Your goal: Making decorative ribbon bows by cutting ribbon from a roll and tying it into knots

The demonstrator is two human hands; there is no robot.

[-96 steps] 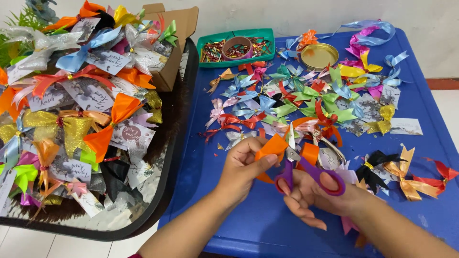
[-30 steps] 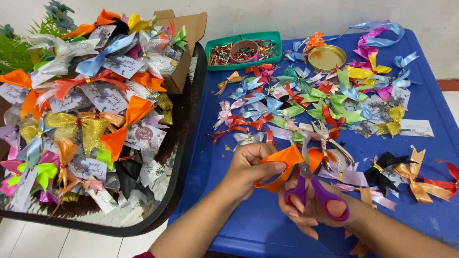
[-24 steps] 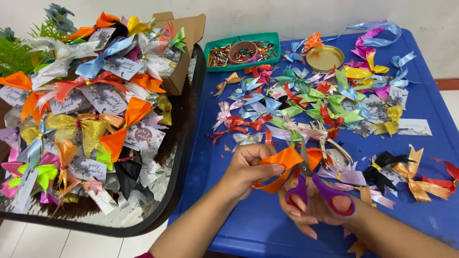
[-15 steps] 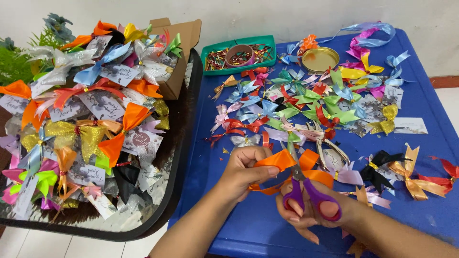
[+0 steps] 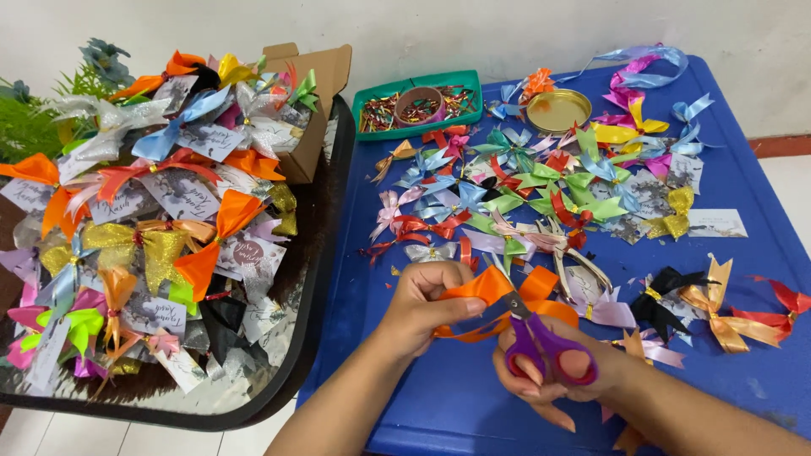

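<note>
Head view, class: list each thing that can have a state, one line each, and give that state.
Orange ribbon: pinched in left hand, between scissor blades.
Purple scissors: held in right hand, blades on ribbon.
Green tray: holding small bits.
Gold tin: open.
Cardboard box: flaps open.

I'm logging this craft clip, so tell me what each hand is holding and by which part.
The left hand pinches an orange ribbon bow at its left loop. The right hand holds purple-handled scissors by the finger loops, blades at the ribbon.

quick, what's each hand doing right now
Left hand: closed, pinching the orange ribbon.
Right hand: closed around the purple-handled scissors, whose blades meet the ribbon.
</note>
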